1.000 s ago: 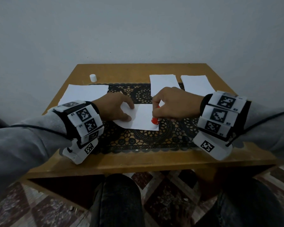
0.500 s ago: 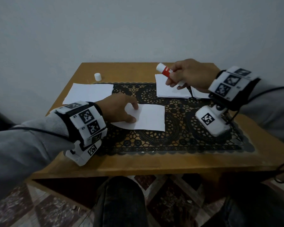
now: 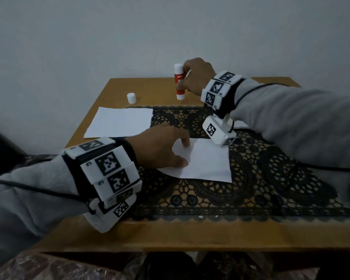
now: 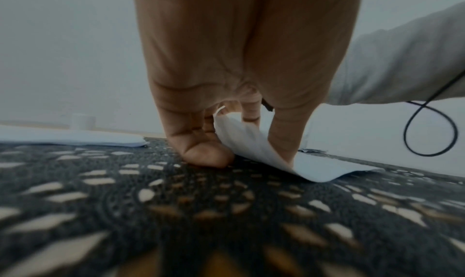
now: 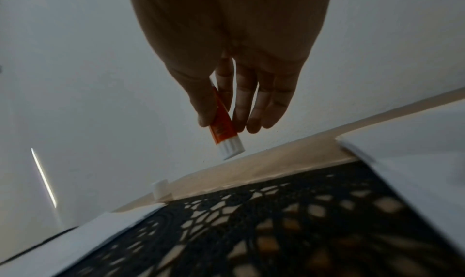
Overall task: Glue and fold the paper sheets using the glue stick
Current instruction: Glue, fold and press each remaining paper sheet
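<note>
A white paper sheet (image 3: 208, 160) lies on the black lace mat (image 3: 251, 190) in the head view. My left hand (image 3: 185, 152) rests on its left edge. In the left wrist view that edge of the sheet (image 4: 241, 136) curls up between the thumb and fingers of my left hand (image 4: 251, 142). My right hand (image 3: 183, 81) is at the table's far edge and pinches the uncapped red-and-white glue stick (image 3: 179, 81) upright. The right wrist view shows the glue stick (image 5: 226, 136) between the thumb and fingers of my right hand (image 5: 221, 122), its white base down, just over the table.
The glue stick's white cap (image 3: 131, 98) stands on the wooden table (image 3: 190, 233) at the far left. A stack of white sheets (image 3: 119, 122) lies at the left beside the mat. My right arm hides the sheets at the right. A wall stands right behind the table.
My right hand lifted the glue stick off the sheet and carried it to the table's far edge, turning it upright. My left hand stayed on the sheet.
</note>
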`<action>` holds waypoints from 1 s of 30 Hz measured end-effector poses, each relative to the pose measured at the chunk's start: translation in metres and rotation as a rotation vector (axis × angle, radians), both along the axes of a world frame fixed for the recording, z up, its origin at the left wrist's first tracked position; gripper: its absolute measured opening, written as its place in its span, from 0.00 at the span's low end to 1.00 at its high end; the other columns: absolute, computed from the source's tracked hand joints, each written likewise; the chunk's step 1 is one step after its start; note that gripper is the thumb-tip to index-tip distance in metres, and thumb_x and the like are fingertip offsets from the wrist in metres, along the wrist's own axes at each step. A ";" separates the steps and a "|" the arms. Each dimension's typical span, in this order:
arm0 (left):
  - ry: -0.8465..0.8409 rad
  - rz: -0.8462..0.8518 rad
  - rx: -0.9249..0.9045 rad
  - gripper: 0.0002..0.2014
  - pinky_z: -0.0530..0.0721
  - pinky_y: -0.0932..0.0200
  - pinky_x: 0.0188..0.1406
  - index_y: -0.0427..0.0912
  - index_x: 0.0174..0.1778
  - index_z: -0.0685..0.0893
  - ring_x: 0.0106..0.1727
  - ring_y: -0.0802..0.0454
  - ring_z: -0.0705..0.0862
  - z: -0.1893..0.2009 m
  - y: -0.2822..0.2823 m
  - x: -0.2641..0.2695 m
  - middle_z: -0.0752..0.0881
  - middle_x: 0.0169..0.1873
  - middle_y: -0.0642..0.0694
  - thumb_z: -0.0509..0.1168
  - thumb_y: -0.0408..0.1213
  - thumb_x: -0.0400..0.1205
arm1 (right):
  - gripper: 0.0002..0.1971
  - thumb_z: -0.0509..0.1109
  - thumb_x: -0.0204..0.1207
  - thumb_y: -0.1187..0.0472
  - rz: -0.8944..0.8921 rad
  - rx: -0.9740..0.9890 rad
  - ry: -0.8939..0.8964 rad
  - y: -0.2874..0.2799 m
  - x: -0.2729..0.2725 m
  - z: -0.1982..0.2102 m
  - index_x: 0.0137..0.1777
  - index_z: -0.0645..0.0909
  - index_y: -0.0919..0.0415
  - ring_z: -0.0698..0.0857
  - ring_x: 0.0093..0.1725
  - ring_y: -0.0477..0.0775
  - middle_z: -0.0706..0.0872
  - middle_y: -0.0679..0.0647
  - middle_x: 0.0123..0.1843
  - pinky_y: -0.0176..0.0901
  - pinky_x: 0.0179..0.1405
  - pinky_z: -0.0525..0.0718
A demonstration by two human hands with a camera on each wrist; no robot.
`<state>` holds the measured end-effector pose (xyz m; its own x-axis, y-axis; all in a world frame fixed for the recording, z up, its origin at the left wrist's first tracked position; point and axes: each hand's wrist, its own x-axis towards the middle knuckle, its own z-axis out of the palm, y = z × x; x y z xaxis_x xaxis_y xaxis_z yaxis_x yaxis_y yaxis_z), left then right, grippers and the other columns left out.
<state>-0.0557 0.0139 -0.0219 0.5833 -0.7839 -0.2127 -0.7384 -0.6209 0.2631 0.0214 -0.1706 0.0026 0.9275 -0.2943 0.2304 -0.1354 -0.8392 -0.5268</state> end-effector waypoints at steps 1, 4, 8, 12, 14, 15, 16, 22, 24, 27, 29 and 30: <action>0.005 -0.006 -0.001 0.22 0.76 0.50 0.62 0.55 0.64 0.77 0.61 0.52 0.73 0.000 0.001 0.001 0.80 0.61 0.50 0.71 0.55 0.75 | 0.19 0.81 0.68 0.58 -0.004 -0.011 0.018 0.002 0.006 -0.001 0.57 0.82 0.59 0.84 0.47 0.52 0.83 0.51 0.49 0.42 0.42 0.80; 0.008 -0.021 0.001 0.22 0.76 0.49 0.62 0.55 0.63 0.77 0.59 0.51 0.74 0.001 0.000 0.002 0.80 0.60 0.49 0.71 0.55 0.75 | 0.18 0.81 0.67 0.57 -0.011 -0.041 0.073 0.005 0.017 -0.007 0.55 0.82 0.59 0.84 0.43 0.53 0.85 0.53 0.47 0.42 0.39 0.80; 0.007 -0.034 -0.003 0.22 0.75 0.50 0.61 0.53 0.63 0.77 0.58 0.52 0.73 0.001 -0.001 0.002 0.80 0.59 0.50 0.71 0.54 0.76 | 0.21 0.81 0.64 0.57 -0.011 -0.052 0.138 0.006 0.019 -0.009 0.55 0.82 0.63 0.88 0.40 0.55 0.88 0.56 0.46 0.49 0.43 0.89; 0.013 -0.031 -0.012 0.22 0.75 0.48 0.63 0.53 0.64 0.78 0.60 0.51 0.73 0.001 0.000 0.001 0.80 0.61 0.50 0.71 0.53 0.76 | 0.25 0.83 0.62 0.51 -0.017 -0.067 0.210 0.005 0.014 -0.006 0.53 0.79 0.62 0.85 0.36 0.54 0.86 0.56 0.43 0.49 0.43 0.88; 0.018 -0.025 -0.015 0.22 0.75 0.48 0.64 0.53 0.63 0.78 0.61 0.51 0.74 0.001 0.000 0.000 0.80 0.62 0.50 0.71 0.53 0.75 | 0.25 0.82 0.64 0.50 -0.029 -0.064 0.214 0.002 0.007 -0.001 0.55 0.78 0.61 0.85 0.39 0.56 0.87 0.58 0.45 0.52 0.49 0.88; 0.017 -0.022 -0.015 0.22 0.75 0.49 0.64 0.53 0.63 0.78 0.61 0.52 0.74 0.001 0.000 0.000 0.80 0.62 0.51 0.72 0.53 0.75 | 0.25 0.82 0.66 0.52 -0.030 -0.072 0.207 -0.002 0.002 0.003 0.57 0.79 0.62 0.86 0.43 0.57 0.87 0.58 0.48 0.52 0.51 0.87; 0.016 -0.017 -0.014 0.22 0.75 0.51 0.64 0.53 0.63 0.78 0.61 0.52 0.74 0.002 0.000 -0.001 0.80 0.62 0.51 0.72 0.52 0.75 | 0.23 0.81 0.68 0.54 -0.026 -0.096 0.201 -0.006 -0.005 0.008 0.59 0.80 0.64 0.87 0.46 0.57 0.87 0.59 0.50 0.50 0.51 0.87; -0.001 -0.006 0.005 0.22 0.74 0.52 0.65 0.52 0.64 0.78 0.64 0.51 0.74 0.004 0.000 -0.005 0.79 0.66 0.50 0.72 0.51 0.76 | 0.12 0.75 0.74 0.60 0.158 -0.483 0.327 -0.043 -0.070 0.016 0.55 0.84 0.62 0.82 0.51 0.58 0.87 0.59 0.55 0.46 0.50 0.80; -0.016 0.005 0.017 0.22 0.73 0.56 0.58 0.52 0.65 0.78 0.60 0.53 0.73 0.006 -0.001 -0.009 0.78 0.62 0.51 0.71 0.51 0.77 | 0.13 0.71 0.77 0.59 0.210 -0.648 0.401 -0.059 -0.093 0.015 0.60 0.81 0.62 0.80 0.51 0.58 0.85 0.58 0.55 0.45 0.49 0.77; -0.040 0.022 0.038 0.21 0.66 0.60 0.48 0.51 0.67 0.76 0.52 0.55 0.68 0.009 -0.002 -0.017 0.73 0.50 0.53 0.69 0.50 0.79 | 0.13 0.67 0.80 0.59 0.213 -0.823 0.486 -0.082 -0.128 0.018 0.62 0.78 0.61 0.76 0.47 0.54 0.83 0.55 0.52 0.41 0.35 0.65; -0.038 0.043 0.055 0.21 0.65 0.60 0.48 0.52 0.68 0.76 0.51 0.55 0.67 0.011 -0.002 -0.020 0.69 0.47 0.54 0.68 0.50 0.79 | 0.13 0.67 0.79 0.55 0.211 -0.902 0.527 -0.099 -0.145 0.017 0.60 0.79 0.57 0.81 0.50 0.57 0.85 0.55 0.53 0.41 0.36 0.72; -0.035 0.051 0.059 0.21 0.66 0.60 0.48 0.52 0.68 0.76 0.51 0.55 0.67 0.011 -0.002 -0.020 0.69 0.48 0.53 0.68 0.50 0.79 | 0.13 0.67 0.78 0.53 0.204 -0.918 0.542 -0.108 -0.151 0.017 0.60 0.80 0.55 0.82 0.51 0.59 0.85 0.55 0.53 0.44 0.41 0.78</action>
<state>-0.0761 0.0118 -0.0110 0.6296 -0.7400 -0.2367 -0.7138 -0.6713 0.1999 -0.1296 -0.2781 0.0191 0.9842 -0.0476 -0.1705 0.0253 -0.9156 0.4013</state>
